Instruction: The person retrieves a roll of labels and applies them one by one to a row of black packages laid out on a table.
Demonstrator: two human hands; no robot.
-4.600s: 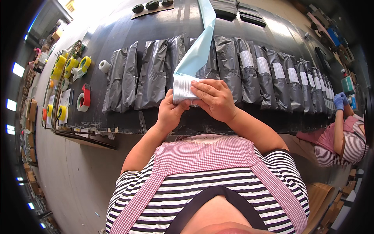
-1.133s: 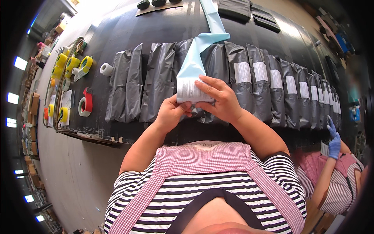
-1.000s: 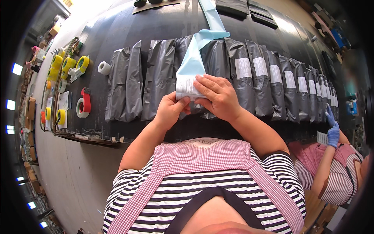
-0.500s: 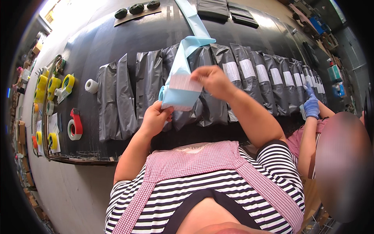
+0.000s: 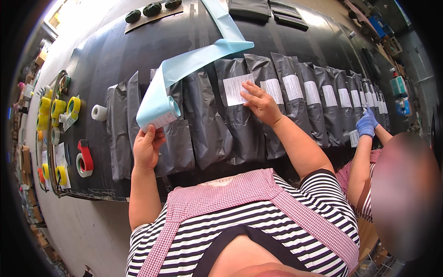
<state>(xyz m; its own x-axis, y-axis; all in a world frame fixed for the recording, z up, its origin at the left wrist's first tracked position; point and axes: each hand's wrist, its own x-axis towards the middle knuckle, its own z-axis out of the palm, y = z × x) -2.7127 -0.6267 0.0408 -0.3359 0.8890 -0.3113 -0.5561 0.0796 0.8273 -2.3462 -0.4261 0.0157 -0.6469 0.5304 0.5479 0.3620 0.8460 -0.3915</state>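
My left hand [image 5: 148, 150] pinches the lower edge of a label roll [image 5: 161, 113], held over the grey bags. From the roll, an empty pale-blue backing strip [image 5: 194, 61] runs up and folds away over the far side of the table. A white printed label [image 5: 234, 90] lies on the upper part of a grey plastic mailing bag [image 5: 244, 134]. My right hand [image 5: 263, 104] rests with fingers spread on the label's right edge. Bags to the right carry similar labels, among them a labelled bag [image 5: 293, 99]; a grey bag [image 5: 203, 124] to the left shows none.
Yellow tape rolls [image 5: 57, 108] and a red tape dispenser [image 5: 84, 157] are at the left by a wire rack. A white roll [image 5: 98, 112] stands beside the bags. At the right, a co-worker's blue-gloved hand [image 5: 366, 123] is at the bag row. Dark bundles [image 5: 152, 9] lie farther back.
My right hand has gone from the roll to the bag, where a label now lies under its fingers. My left hand and the roll have moved left and slightly down, drawing the strip out.
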